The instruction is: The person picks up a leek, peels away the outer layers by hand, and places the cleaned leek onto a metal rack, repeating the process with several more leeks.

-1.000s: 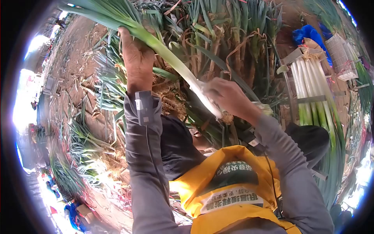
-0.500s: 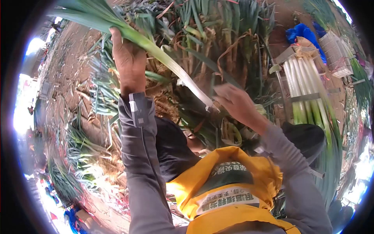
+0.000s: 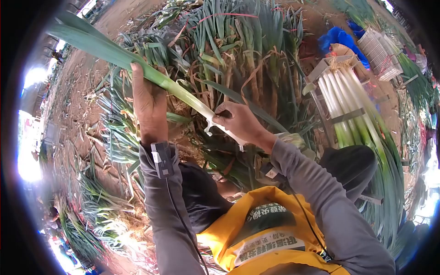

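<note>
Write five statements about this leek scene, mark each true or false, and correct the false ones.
1. The left hand grips the leek at its green part. True.
2. The right hand hangs free, away from the leek. False: it is closed on the white stalk.
3. Trimmed leeks lie side by side on a rack to the person's right. True.
4. Both hands wear gloves. False: they are bare, with grey sleeves ending at the wrists.
5. A blue sheet lies between the two hands. False: the blue sheet lies beyond the rack, at upper right.
</note>
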The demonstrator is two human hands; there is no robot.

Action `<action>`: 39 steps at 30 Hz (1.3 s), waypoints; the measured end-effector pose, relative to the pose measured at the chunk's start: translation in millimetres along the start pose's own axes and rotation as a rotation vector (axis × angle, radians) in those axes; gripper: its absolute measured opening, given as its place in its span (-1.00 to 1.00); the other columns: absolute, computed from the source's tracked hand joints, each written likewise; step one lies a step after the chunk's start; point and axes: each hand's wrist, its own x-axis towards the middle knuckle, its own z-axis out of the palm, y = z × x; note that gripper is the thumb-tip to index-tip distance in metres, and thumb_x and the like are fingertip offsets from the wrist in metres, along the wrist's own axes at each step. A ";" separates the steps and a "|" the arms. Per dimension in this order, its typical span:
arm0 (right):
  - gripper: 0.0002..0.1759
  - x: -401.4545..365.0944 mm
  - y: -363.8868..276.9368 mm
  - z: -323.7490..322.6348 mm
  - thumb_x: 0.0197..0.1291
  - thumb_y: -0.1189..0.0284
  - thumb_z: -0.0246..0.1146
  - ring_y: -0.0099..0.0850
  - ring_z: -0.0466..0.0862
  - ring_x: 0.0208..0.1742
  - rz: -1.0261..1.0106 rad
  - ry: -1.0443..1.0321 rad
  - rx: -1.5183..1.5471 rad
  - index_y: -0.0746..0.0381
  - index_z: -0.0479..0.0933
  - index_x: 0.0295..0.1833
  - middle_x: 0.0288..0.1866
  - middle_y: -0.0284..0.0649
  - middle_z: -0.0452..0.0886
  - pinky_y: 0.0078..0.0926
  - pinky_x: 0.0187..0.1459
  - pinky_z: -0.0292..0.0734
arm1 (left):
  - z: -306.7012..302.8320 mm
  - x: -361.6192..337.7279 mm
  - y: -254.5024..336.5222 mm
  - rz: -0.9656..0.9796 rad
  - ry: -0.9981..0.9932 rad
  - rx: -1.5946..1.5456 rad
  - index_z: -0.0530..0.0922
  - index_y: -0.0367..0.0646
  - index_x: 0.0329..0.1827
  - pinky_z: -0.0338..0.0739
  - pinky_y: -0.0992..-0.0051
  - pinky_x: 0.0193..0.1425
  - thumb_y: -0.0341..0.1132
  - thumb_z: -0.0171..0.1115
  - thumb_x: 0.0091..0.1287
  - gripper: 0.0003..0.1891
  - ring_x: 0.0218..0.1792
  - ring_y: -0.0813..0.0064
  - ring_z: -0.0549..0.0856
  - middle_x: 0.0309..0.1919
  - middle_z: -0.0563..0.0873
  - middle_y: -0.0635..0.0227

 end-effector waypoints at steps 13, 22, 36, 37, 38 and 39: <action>-0.86 -5.4 -10.5 -13.8 0.29 0.47 0.36 -0.07 0.71 -0.17 -0.212 0.017 -0.178 0.28 0.59 -0.12 -0.22 -0.07 0.65 -0.25 -0.10 0.58 | -0.3 8.6 -6.7 0.026 -0.091 -0.092 0.55 -0.10 0.22 0.61 0.25 0.15 -0.15 0.41 0.46 -0.62 -0.07 0.38 0.66 -0.08 0.66 0.37; -0.76 -35.9 -42.1 -13.5 0.10 0.56 0.34 -0.13 0.70 -0.36 -0.623 -0.077 -0.668 0.31 0.58 -0.08 -0.25 -0.13 0.51 -0.20 -0.41 0.61 | -5.4 11.3 -10.7 0.111 -0.002 -0.045 0.52 -0.13 0.23 0.69 0.31 0.05 -0.21 0.38 0.48 -0.63 -0.06 0.37 0.70 -0.04 0.68 0.30; -0.72 -25.0 -22.3 -20.5 0.14 0.44 0.39 -0.12 0.70 -0.36 -0.536 0.034 -0.748 0.17 0.55 -0.03 -0.22 -0.19 0.53 -0.19 -0.36 0.61 | 4.9 7.2 -16.6 0.001 0.014 0.006 0.51 -0.25 0.25 0.70 0.30 0.26 -0.43 0.41 0.42 -0.61 -0.01 0.39 0.72 0.05 0.69 0.24; -0.73 -24.9 -21.8 -23.6 0.12 0.47 0.37 -0.12 0.70 -0.37 -0.538 0.066 -0.792 0.17 0.55 -0.04 -0.22 -0.18 0.52 -0.20 -0.36 0.63 | 6.3 6.0 -16.9 0.023 -0.019 0.040 0.51 -0.26 0.26 0.69 0.30 0.30 -0.45 0.41 0.41 -0.60 0.00 0.39 0.72 0.07 0.68 0.22; -0.73 -28.7 -21.0 -24.4 0.12 0.47 0.37 -0.12 0.70 -0.37 -0.537 0.060 -0.798 0.17 0.55 -0.04 -0.22 -0.18 0.52 -0.20 -0.36 0.63 | 8.4 6.6 -16.9 0.023 -0.014 0.034 0.51 -0.26 0.26 0.69 0.30 0.30 -0.45 0.41 0.41 -0.60 0.00 0.39 0.72 0.07 0.68 0.22; -0.76 -39.9 -21.9 -21.9 0.13 0.49 0.34 -0.18 0.71 -0.30 -0.614 -0.065 -0.810 0.19 0.55 -0.06 -0.20 -0.20 0.54 -0.23 -0.33 0.67 | 10.1 7.2 -17.1 0.086 0.043 -0.001 0.54 -0.23 0.24 0.72 0.29 0.22 -0.41 0.43 0.40 -0.61 -0.02 0.37 0.74 0.05 0.69 0.24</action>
